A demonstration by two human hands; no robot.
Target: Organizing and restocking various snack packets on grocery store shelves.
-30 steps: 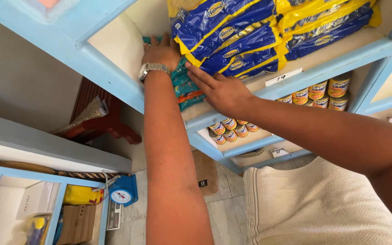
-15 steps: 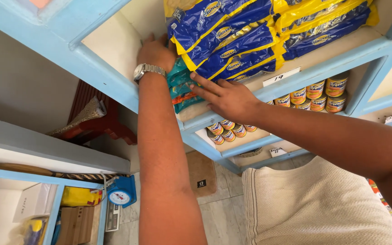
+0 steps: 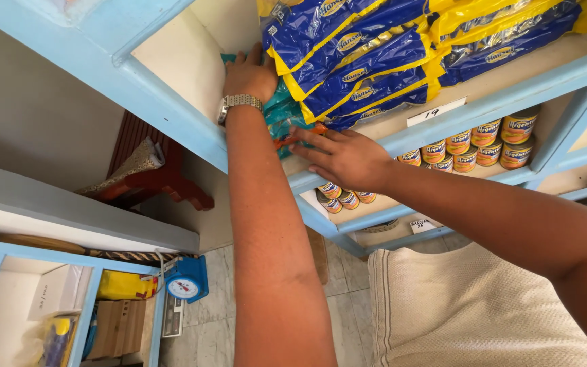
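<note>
1. While you work at the light-blue shelf (image 3: 171,109), your left hand (image 3: 247,76), with a metal wristwatch (image 3: 238,102) on the wrist, lies flat with extended fingers on top of the teal packets (image 3: 281,117). It presses them; it does not grasp them.
2. Your right hand (image 3: 344,156) rests at the front of the same packets. Its fingers (image 3: 307,139) are spread and released, and the tips touch the orange-edged packet end (image 3: 293,139).
3. The teal packets sit in the left corner of the upper compartment, between the side wall and the stack of blue-and-yellow bags (image 3: 375,61). They touch that stack.
4. Judged status: the packets are already inside the compartment. The front ends reach the shelf lip, so squaring them up appears to remain.
5. Compared with the view half a second earlier, your left hand covers the same spot on the packets. Your right hand has slipped lower, from the underside of the blue-and-yellow bags to the packet fronts.
6. The compartment below holds rows of round tins (image 3: 470,146). A blue dial scale (image 3: 186,280) stands lower left, well apart from both hands.
</note>
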